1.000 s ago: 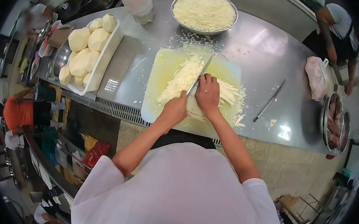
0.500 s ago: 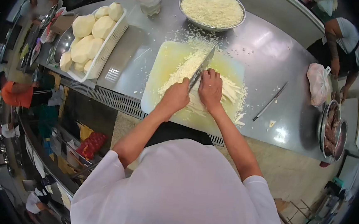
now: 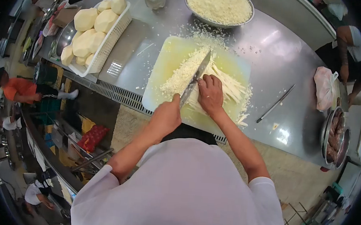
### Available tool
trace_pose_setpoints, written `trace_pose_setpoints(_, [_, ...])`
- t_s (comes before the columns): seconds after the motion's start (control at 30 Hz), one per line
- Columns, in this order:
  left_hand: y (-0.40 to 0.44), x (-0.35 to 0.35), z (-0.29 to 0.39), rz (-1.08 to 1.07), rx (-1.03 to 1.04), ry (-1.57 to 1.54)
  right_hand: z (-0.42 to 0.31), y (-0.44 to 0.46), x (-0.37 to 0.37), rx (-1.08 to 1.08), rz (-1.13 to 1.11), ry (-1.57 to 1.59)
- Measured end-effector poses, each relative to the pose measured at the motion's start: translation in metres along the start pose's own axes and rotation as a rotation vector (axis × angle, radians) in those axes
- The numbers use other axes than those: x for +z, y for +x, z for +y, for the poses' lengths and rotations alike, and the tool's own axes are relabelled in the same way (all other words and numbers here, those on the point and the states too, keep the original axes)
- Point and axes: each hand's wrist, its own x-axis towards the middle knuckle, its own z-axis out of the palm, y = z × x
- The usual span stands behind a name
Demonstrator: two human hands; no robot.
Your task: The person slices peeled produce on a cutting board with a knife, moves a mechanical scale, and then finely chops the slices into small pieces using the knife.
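My left hand is closed round the handle of a kitchen knife, whose blade points away from me over the cutting board. Fingers curled and pressed together, my right hand holds down a bundle of pale vegetable strips just right of the blade. Finely chopped pale bits lie heaped to the left of the knife. More crumbs are scattered past the board's far edge. The ends of the strips under my right hand are partly hidden.
A steel bowl heaped with chopped bits stands beyond the board. At left, a white basket holds peeled round roots. A thin metal rod, a plastic bag and bowls of meat lie right. Other people work nearby.
My left hand has drawn the knife back toward my body and slightly left. My right hand stays on the strips. The whole view has shifted a little.
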Motion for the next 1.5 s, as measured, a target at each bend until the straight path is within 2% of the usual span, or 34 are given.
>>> trace_pose_setpoints(0.03, [0.002,0.013,-0.002,-0.014,-0.047,-0.004,0.001,0.001,0.001,-0.002,0.002,-0.007])
trace_pose_setpoints(0.1, [0.029,0.044,-0.013,0.028,-0.011,-0.016,0.001,0.001,0.001,-0.009,-0.006,-0.005])
trace_pose_setpoints(0.17, [0.055,0.051,-0.017,0.106,0.105,-0.028,0.001,0.002,0.001,-0.014,-0.002,-0.021])
trace_pose_setpoints(0.33, [-0.014,-0.010,0.011,0.038,0.046,-0.069,0.003,0.002,0.004,-0.011,0.011,-0.008])
trace_pose_setpoints(0.43, [0.003,0.035,-0.004,0.007,-0.057,-0.094,0.006,-0.001,0.004,-0.010,0.023,-0.001])
trace_pose_setpoints(0.53, [0.050,0.064,-0.012,0.090,0.006,-0.114,0.003,0.002,0.002,-0.015,0.000,0.003])
trace_pose_setpoints(0.67, [0.004,0.005,0.011,0.012,-0.018,-0.068,0.004,0.000,0.003,-0.004,0.002,0.009])
trace_pose_setpoints(0.77, [-0.010,0.016,0.013,0.011,-0.090,-0.099,0.005,-0.001,0.003,-0.001,-0.014,-0.001])
trace_pose_setpoints(0.83, [0.025,0.056,0.000,0.042,-0.080,-0.100,0.007,-0.002,0.003,0.002,-0.012,-0.002])
trace_pose_setpoints(0.9, [0.044,0.053,0.003,0.077,-0.070,-0.100,0.006,0.000,0.004,0.001,-0.006,-0.002])
trace_pose_setpoints(0.97, [0.043,0.033,0.004,0.103,0.033,-0.072,0.007,-0.001,0.002,-0.018,0.007,-0.005])
trace_pose_setpoints(1.03, [0.020,0.021,0.007,0.037,-0.013,-0.033,0.008,0.001,0.004,-0.007,0.015,0.010])
trace_pose_setpoints(1.1, [0.003,0.027,0.008,0.036,-0.107,-0.099,0.006,-0.002,0.003,0.031,0.016,0.025])
trace_pose_setpoints(1.23, [0.049,0.063,-0.011,0.119,-0.001,-0.124,0.005,-0.001,0.003,0.014,0.043,0.041])
trace_pose_setpoints(1.3, [0.048,0.032,0.000,0.095,-0.010,-0.110,0.007,-0.007,-0.003,0.007,0.036,0.035])
trace_pose_setpoints(1.37, [0.034,0.003,0.010,0.105,0.024,-0.075,0.008,-0.005,-0.004,0.055,0.027,0.160])
trace_pose_setpoints(1.5, [0.045,0.033,-0.016,0.122,-0.012,-0.045,-0.022,-0.026,-0.033,0.085,0.055,0.139])
